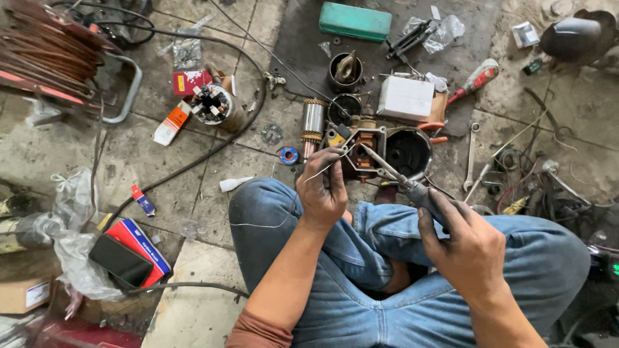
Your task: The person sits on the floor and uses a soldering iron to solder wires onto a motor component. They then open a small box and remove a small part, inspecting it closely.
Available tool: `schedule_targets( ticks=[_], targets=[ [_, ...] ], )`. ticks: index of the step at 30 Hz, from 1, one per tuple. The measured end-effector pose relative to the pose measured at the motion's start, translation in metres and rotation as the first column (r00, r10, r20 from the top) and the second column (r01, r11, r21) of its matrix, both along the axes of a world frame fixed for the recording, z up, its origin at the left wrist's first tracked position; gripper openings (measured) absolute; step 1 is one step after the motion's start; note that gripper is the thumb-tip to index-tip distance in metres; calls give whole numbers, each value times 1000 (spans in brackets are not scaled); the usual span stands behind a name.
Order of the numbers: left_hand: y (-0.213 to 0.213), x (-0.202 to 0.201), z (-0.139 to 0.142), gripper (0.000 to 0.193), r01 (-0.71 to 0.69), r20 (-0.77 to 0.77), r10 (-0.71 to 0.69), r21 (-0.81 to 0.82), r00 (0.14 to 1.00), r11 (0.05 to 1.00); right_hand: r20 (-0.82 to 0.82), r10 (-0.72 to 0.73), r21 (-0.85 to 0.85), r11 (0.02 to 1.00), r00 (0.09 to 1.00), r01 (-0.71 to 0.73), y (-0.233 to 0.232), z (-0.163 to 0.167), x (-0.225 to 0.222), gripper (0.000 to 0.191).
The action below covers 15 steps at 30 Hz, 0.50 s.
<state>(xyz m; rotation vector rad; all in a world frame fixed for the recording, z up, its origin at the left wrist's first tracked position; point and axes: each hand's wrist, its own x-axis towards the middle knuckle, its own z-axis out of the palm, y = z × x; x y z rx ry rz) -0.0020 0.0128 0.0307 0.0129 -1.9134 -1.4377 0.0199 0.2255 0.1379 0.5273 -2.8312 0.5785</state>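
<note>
1. The left hand [322, 193] is closed in a pinch on a thin solder wire [316, 173]. It feeds the wire's free end toward the motor housing [364, 151], while the slack trails back over the left knee toward 7 o'clock.
2. The right hand [467, 248] is wrapped shut around the dark handle of a soldering iron [393, 173]. The shaft slants up toward 10 o'clock so the tip meets the wire end at the copper-wound part inside the housing.
3. The housing sits on the floor [213, 309] just beyond the knees, at 12 o'clock from the hands. That puts it close enough for both hands to work while the forearms rest over the jeans [400, 303].
4. A small blue solder spool [289, 154] lies at 9 o'clock of the housing, near the left hand. An armature [313, 125] stands just beyond the spool.
5. A white box [406, 98] lies at 1 o'clock of the housing, with a red-handled screwdriver [476, 80] farther out the same way.
6. A green case [354, 20] lies at 12 o'clock, well apart from the hands.
7. A dark phone [119, 260] rests on a red-and-blue box [145, 245] at 8 o'clock, well clear of the hot iron.
</note>
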Motion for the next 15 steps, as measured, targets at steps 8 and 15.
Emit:
schedule_targets(
  ticks=[8, 15],
  targets=[
    [1, 0, 0, 13, -30, 44, 34, -84, 998, 996, -14, 36, 38, 999, 999, -35, -2, 0, -5, 35],
    [0, 1, -1, 14, -21, 48, 26, -99, 998, 995, -7, 55, 46, 997, 998, -55, -6, -2, -7, 36]
  ],
)
